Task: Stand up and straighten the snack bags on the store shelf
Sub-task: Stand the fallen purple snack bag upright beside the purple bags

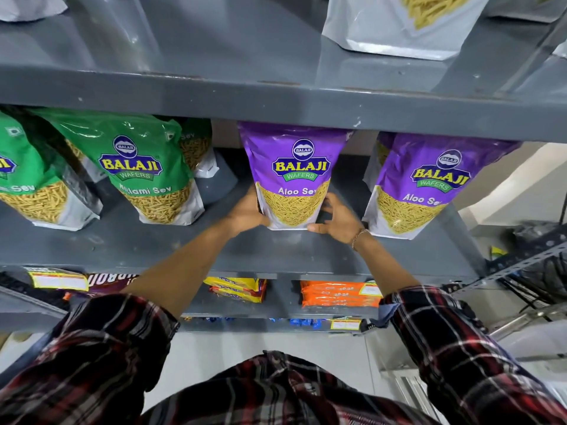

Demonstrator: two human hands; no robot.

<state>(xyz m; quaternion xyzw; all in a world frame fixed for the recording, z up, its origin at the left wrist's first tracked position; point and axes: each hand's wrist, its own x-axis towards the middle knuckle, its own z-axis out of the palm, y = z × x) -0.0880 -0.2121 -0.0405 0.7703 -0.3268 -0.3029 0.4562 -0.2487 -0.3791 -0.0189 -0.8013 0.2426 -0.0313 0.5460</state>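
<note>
The purple Aloo Sev bag (294, 176) stood on the grey shelf (276, 250), held between both hands at its lower corners. The left hand (245, 210) pressed flat against the bag's left edge with its fingers tucked behind, and the right hand (336, 217) cupped the right edge, fingers curled and thumb lying along the base; neither was closed into a fist, both were clasping the pouch.

The pouch looked light, its film glossy and likely slippery, soft in the upper half and firmer low down where the sev filled it. The contents were brittle, so squeezing the middle would probably crush them; the stiff bottom gusset and side seams, right where the hands sat, seemed the best hold for squaring it up.

Counted along that shelf: two purple Aloo Sev bags, the held one and a second Aloo Sev bag (429, 185) just beyond the right hand, leaning slightly, with perhaps another hidden behind it. Out past the left hand stood a Ratlami Sev bag (144, 173), a second green bag (27, 185) at the frame edge, and one more green bag (196, 148) partly hidden behind, making three green.
</note>
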